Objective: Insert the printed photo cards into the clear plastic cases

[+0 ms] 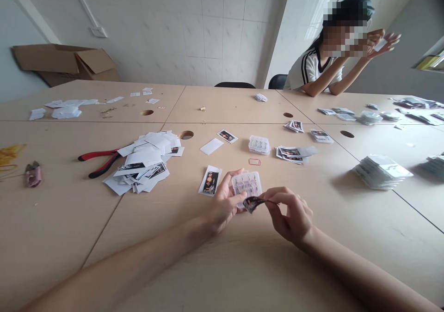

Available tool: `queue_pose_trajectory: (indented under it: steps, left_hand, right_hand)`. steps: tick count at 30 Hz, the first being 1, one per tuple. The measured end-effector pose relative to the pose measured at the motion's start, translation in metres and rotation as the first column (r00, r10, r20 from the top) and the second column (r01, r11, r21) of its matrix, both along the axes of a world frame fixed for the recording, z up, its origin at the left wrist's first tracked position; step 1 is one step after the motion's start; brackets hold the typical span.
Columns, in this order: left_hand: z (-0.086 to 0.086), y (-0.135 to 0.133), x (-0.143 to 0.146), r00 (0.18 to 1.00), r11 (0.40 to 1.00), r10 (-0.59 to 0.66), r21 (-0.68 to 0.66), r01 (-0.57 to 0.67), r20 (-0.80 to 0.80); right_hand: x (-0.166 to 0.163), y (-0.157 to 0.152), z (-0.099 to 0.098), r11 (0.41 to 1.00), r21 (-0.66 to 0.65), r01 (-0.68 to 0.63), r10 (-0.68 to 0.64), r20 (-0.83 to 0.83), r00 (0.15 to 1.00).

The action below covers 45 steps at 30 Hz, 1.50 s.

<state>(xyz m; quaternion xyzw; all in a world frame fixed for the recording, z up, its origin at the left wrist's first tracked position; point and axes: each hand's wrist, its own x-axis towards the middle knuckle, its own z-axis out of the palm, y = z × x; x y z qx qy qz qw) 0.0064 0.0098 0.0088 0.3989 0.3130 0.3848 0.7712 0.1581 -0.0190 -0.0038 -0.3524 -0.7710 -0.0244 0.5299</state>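
My left hand (224, 205) is closed around a small clear plastic box (247, 184) with small metal pieces inside, held just above the table. My right hand (289, 212) pinches a small dark printed card (253, 203), bent, against the front of that box. A printed card in a white sleeve (210, 181) lies on the table just left of my left hand. A small red ring (254, 162) lies beyond the box.
A heap of white cards (144, 162) and red-handled pliers (99, 159) lie to the left. Another clear box (259, 144) and card stacks (293, 153) sit ahead, a taller stack (379, 171) at right. A person (322, 67) sits across the table. Cable holes (186, 135) dot the table.
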Motion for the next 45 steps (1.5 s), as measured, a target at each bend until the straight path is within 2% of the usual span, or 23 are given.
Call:
queue_pose_trajectory:
  steps: [2,5,7,9,17,34,45]
  left_hand:
    - [0.001,-0.001,0.000,0.999,0.997,-0.045,0.065,0.046,-0.011]
    - [0.003,-0.004,-0.002,0.996,0.989,-0.095,0.113,0.095,-0.005]
    - [0.004,-0.005,-0.002,0.994,0.990,-0.107,0.096,0.103,0.038]
    - [0.004,-0.006,-0.003,0.991,0.991,-0.114,0.082,0.109,0.063]
    - [0.002,-0.007,0.000,0.997,0.992,-0.076,0.094,0.078,-0.024]
    - [0.001,-0.007,0.000,0.998,0.993,-0.067,0.093,0.069,-0.023]
    - [-0.002,-0.006,0.001,0.999,0.996,-0.030,0.088,0.033,-0.033]
  right_hand:
    - [-0.004,0.001,0.000,0.985,-0.162,0.056,-0.080,-0.147,0.986]
    - [-0.009,0.006,-0.001,0.910,-0.413,0.045,-0.185,-0.306,0.934]
    - [-0.011,0.009,-0.002,0.858,-0.514,0.004,-0.225,-0.369,0.902]
    - [-0.012,0.009,-0.003,0.836,-0.548,-0.010,-0.249,-0.396,0.884]
    - [-0.016,0.008,-0.003,0.878,-0.476,0.047,-0.256,-0.385,0.887]
    - [-0.016,0.007,-0.006,0.921,-0.383,0.071,-0.225,-0.375,0.899]
    - [-0.015,0.006,-0.006,0.912,-0.407,0.049,-0.218,-0.378,0.900]
